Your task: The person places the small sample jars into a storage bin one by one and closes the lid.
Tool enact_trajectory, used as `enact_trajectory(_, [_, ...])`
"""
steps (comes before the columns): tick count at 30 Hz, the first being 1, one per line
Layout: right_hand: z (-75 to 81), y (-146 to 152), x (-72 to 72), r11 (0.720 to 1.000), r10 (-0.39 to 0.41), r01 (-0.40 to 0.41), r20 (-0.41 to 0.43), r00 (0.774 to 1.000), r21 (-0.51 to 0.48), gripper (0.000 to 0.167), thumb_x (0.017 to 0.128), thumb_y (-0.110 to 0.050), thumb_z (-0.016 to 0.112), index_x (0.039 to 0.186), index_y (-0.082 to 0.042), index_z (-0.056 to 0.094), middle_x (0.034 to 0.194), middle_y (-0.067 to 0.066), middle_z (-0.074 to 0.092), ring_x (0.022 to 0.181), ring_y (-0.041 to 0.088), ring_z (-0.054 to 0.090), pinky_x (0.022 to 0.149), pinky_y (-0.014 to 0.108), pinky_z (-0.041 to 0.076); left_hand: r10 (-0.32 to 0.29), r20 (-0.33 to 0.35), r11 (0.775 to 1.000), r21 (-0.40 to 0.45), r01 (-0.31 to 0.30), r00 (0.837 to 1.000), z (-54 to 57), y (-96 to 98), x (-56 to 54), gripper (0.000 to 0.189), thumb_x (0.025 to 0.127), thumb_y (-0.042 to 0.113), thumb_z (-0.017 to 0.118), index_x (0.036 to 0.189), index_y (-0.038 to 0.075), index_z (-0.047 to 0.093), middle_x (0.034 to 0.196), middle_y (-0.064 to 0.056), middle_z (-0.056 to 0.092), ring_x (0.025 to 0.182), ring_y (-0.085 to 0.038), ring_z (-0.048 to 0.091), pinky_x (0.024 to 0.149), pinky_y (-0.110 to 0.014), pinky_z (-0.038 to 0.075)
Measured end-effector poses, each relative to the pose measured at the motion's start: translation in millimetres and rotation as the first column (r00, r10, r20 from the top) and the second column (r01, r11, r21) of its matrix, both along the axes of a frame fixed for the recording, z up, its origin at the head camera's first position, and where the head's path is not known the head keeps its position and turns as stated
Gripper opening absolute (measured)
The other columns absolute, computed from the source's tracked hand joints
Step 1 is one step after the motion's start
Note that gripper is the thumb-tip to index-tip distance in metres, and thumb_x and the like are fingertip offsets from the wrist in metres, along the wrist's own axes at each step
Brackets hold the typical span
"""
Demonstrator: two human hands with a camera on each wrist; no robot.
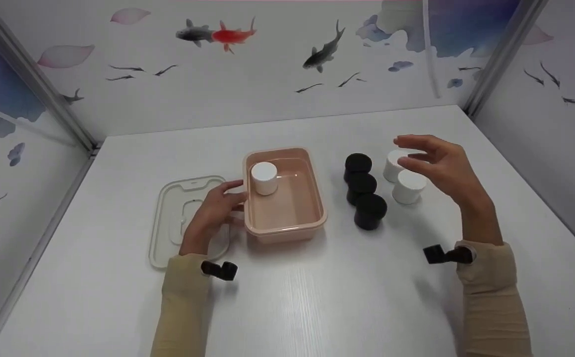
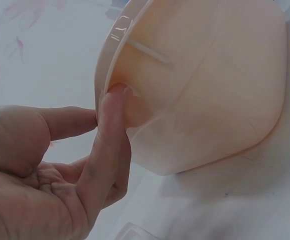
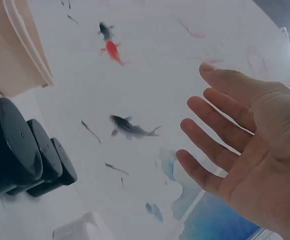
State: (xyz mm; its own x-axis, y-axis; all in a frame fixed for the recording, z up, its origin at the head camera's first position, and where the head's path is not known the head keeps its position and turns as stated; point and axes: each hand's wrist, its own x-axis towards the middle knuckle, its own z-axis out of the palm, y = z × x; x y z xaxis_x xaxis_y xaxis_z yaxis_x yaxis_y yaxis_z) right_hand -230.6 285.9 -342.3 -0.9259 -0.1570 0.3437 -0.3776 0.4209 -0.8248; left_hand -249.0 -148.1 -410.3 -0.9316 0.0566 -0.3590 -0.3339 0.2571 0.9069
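A pink plastic bin [image 1: 287, 223] stands mid-table, with one white round jar [image 1: 264, 177] inside near its far left corner. My left hand [image 1: 216, 206] is at the bin's left side; in the left wrist view its thumb and a finger [image 2: 110, 117] pinch the rim. To the right, my right hand [image 1: 441, 166] hovers over two white jars, a nearer one [image 1: 409, 187] and a farther one [image 1: 393, 166] partly hidden by it. Its fingers are spread and relaxed, holding nothing, as the right wrist view shows the palm [image 3: 265, 175].
Three black jars [image 1: 370, 211] stand in a row between the bin and the white jars. A pale rectangular lid [image 1: 160, 238] lies flat left of the bin, partly under the left forearm. Printed panels [image 1: 277, 89] wall the table [image 1: 287, 297] at the back and sides.
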Motion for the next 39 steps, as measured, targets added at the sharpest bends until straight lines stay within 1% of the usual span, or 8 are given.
enact_trajectory(8, [-21.7,29,-7.5,0.999,-0.023,0.021,0.048,0.999,0.029,0.045,0.091,-0.017,0.075,0.134,-0.009,0.063,0.131,-0.010,0.067,0.112,-0.002,0.064,0.095,0.011,0.049,-0.009,0.002,1.000,-0.009,0.009,1.000,-2.3,0.6,1.2,0.054,0.102,0.031,0.058,0.152,0.020,0.041,0.132,-0.014,0.065,0.113,-0.024,0.067,0.073,-0.031,0.061])
enact_trajectory(15, [-45.4,52,-13.0,0.995,-0.087,0.079,0.149,0.985,0.065,0.048,0.091,-0.023,0.076,0.135,-0.011,0.061,0.131,-0.006,0.063,0.108,-0.004,0.063,0.092,0.009,0.048,-0.021,-0.018,1.000,0.001,0.021,1.000,-3.2,0.3,1.0,0.054,0.101,0.032,0.058,0.151,0.020,0.042,0.128,-0.013,0.067,0.110,-0.024,0.068,0.074,-0.032,0.061])
enact_trajectory(18, [-55.5,59,-17.1,0.993,-0.099,0.086,0.199,0.975,0.077,0.055,0.091,-0.026,0.076,0.141,-0.015,0.056,0.137,-0.003,0.058,0.116,-0.001,0.059,0.093,0.008,0.047,-0.014,-0.016,1.000,0.011,0.015,1.000,-3.9,-1.2,1.2,0.054,0.101,0.032,0.058,0.151,0.020,0.042,0.128,-0.014,0.067,0.110,-0.024,0.068,0.072,-0.031,0.061])
enact_trajectory(20, [-61.4,62,-20.0,0.992,-0.097,0.075,0.232,0.968,0.103,0.061,0.091,-0.028,0.075,0.145,-0.016,0.050,0.144,0.002,0.053,0.126,0.008,0.055,0.096,0.010,0.046,-0.007,-0.012,1.000,0.017,0.008,1.000,-4.3,-2.7,1.3,0.054,0.101,0.031,0.058,0.151,0.019,0.042,0.129,-0.016,0.067,0.109,-0.024,0.069,0.070,-0.030,0.061])
enact_trajectory(25, [-70.9,68,-25.7,0.980,-0.102,0.036,0.338,0.936,0.197,0.084,0.090,-0.038,0.076,0.157,-0.015,0.030,0.159,0.014,0.035,0.145,0.035,0.037,0.111,0.046,0.042,-0.001,-0.007,1.000,0.029,0.001,1.000,-2.9,-3.9,0.0,0.054,0.101,0.029,0.059,0.151,0.019,0.041,0.132,-0.016,0.065,0.109,-0.025,0.069,0.068,-0.029,0.060])
enact_trajectory(28, [-73.8,70,-27.9,0.978,-0.096,0.014,0.393,0.915,0.207,0.095,0.088,-0.040,0.077,0.159,-0.013,0.020,0.163,0.017,0.025,0.149,0.041,0.029,0.112,0.065,0.034,-0.004,-0.012,1.000,0.030,0.005,1.000,-1.4,-3.2,-1.7,0.055,0.101,0.030,0.059,0.152,0.019,0.041,0.131,-0.014,0.066,0.109,-0.024,0.069,0.070,-0.030,0.061])
enact_trajectory(33, [-80.0,72,-29.2,0.981,-0.084,-0.004,0.448,0.890,0.192,0.101,0.087,-0.037,0.079,0.159,-0.011,0.013,0.164,0.018,0.021,0.150,0.043,0.025,0.115,0.069,0.027,-0.007,0.003,1.000,0.018,0.007,1.000,-1.2,-2.4,-2.0,0.055,0.101,0.030,0.059,0.151,0.020,0.041,0.128,-0.012,0.067,0.109,-0.023,0.068,0.072,-0.031,0.061])
enact_trajectory(39, [-85.1,73,-29.1,0.983,-0.059,-0.028,0.461,0.886,0.180,0.098,0.086,-0.035,0.080,0.156,-0.006,0.017,0.160,0.019,0.024,0.149,0.044,0.026,0.116,0.070,0.023,-0.015,-0.005,1.000,0.017,0.015,1.000,-2.1,-1.6,-1.8,0.054,0.101,0.030,0.058,0.152,0.019,0.041,0.129,-0.015,0.067,0.109,-0.024,0.069,0.071,-0.031,0.061])
